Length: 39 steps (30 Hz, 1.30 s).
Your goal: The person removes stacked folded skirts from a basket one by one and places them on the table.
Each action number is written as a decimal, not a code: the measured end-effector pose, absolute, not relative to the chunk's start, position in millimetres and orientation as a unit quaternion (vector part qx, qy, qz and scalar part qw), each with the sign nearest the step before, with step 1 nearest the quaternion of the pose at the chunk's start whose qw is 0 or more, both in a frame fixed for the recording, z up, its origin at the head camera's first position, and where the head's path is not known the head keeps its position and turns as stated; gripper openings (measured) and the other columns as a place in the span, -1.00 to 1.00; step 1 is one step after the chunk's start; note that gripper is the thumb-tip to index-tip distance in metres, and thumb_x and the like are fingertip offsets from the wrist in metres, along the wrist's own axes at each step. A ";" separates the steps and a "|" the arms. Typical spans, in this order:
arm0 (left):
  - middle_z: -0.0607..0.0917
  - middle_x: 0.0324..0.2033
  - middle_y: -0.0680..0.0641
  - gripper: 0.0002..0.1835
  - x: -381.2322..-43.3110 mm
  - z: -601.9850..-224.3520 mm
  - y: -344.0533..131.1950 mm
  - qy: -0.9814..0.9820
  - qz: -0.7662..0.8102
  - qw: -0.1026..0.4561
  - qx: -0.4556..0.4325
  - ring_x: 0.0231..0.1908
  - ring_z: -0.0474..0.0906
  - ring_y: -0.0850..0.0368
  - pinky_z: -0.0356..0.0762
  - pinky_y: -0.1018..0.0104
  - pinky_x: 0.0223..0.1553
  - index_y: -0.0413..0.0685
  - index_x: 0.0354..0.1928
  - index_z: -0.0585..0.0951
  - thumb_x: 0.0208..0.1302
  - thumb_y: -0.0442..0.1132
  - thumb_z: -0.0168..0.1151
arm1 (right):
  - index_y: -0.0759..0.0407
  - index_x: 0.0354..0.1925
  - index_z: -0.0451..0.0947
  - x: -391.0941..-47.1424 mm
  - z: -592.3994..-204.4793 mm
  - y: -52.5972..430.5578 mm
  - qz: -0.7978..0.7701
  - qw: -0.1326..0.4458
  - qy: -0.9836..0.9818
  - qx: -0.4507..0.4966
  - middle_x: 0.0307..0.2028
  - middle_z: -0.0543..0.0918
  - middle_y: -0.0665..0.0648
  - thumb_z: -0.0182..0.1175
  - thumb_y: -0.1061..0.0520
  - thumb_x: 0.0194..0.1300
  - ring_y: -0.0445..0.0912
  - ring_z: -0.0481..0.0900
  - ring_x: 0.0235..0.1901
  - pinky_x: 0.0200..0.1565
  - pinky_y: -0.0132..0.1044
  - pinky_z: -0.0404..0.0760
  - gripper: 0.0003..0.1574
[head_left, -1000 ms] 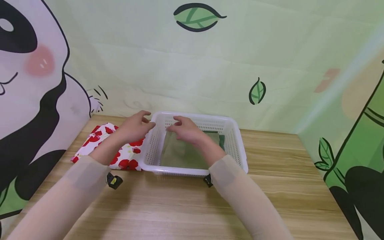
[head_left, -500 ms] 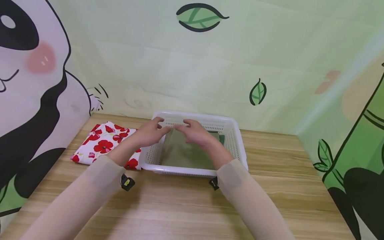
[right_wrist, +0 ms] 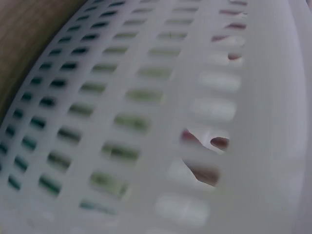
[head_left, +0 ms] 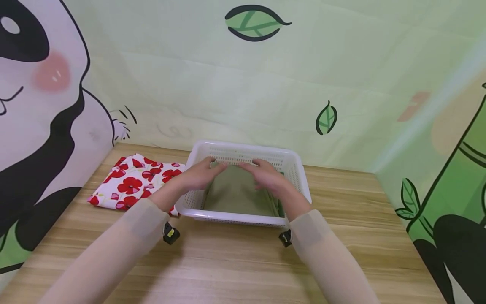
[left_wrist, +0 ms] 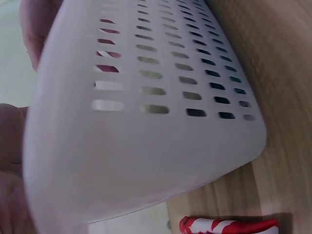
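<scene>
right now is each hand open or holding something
Left hand: open, over the perforated white basket.
Right hand: open, over the folded olive-green cloth.

By the head camera, the white basket (head_left: pixel 235 217) is viewed from above its near side, forward and downward, with the table (head_left: pixel 228 261) and the printed backdrop (head_left: pixel 178 84) included. In the left wrist view, the perforated outer wall (left_wrist: pixel 126 146) is seen from very near, turned sideways. In the right wrist view, the basket is seen equally closely, tilted. The floral cloth (head_left: pixel 130 185) is shared by head and left wrist; the basket, by all three.
</scene>
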<state>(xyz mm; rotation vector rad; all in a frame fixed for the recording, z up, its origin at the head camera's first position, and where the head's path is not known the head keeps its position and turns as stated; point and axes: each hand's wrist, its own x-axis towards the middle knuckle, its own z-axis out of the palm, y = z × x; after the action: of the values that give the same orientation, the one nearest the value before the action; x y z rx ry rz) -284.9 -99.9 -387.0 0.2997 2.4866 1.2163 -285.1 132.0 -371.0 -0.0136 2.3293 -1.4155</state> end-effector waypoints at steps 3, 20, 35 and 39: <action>0.28 0.50 -0.42 -0.06 -286.5 -390.0 -97.7 0.877 0.431 0.185 0.104 0.35 0.42 -0.28 0.64 -0.10 0.13 -0.28 0.60 0.01 0.56 0.34 -0.15 | 0.22 0.64 -0.02 -284.3 -371.4 143.1 -0.503 0.205 0.840 0.004 0.53 0.26 0.24 0.06 -0.37 0.51 0.21 0.35 0.42 0.32 0.16 0.54 0.09; 0.11 0.59 -0.38 0.05 -295.2 -399.5 -92.5 0.875 0.424 0.221 0.079 0.48 0.26 -0.38 0.65 -0.26 0.08 -0.20 0.65 -0.16 0.50 0.48 -0.29 | 0.23 0.62 0.04 -286.8 -387.4 186.2 -0.500 0.220 0.837 0.047 0.63 0.05 0.31 -0.07 -0.44 0.53 0.33 0.05 0.58 0.39 0.44 0.29 0.07; 0.08 0.59 -0.40 0.09 -297.3 -408.9 -90.8 0.878 0.436 0.190 0.052 0.41 0.30 -0.22 0.34 -0.22 0.43 -0.35 0.62 -0.18 0.51 0.43 -0.20 | 0.32 0.63 -0.16 -287.1 -403.0 194.5 -0.536 0.207 0.814 0.084 0.56 0.12 0.41 0.00 -0.35 0.53 0.33 0.32 0.42 0.30 0.12 0.56 0.14; 0.31 0.42 -0.39 0.02 -297.3 -412.1 -91.0 0.879 0.434 0.189 0.058 0.21 0.40 -0.18 0.48 -0.15 0.26 -0.40 0.57 0.00 0.53 0.39 -0.17 | 0.32 0.63 -0.11 -288.4 -406.2 193.2 -0.535 0.215 0.813 0.084 0.44 0.31 0.46 0.00 -0.30 0.55 0.28 0.46 0.32 0.21 0.05 0.63 0.07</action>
<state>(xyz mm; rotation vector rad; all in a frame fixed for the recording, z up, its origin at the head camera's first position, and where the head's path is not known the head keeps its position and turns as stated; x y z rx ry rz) -297.3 -91.0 -412.1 0.1634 2.4706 1.2214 -288.4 193.2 -406.2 0.2330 2.2534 -1.4830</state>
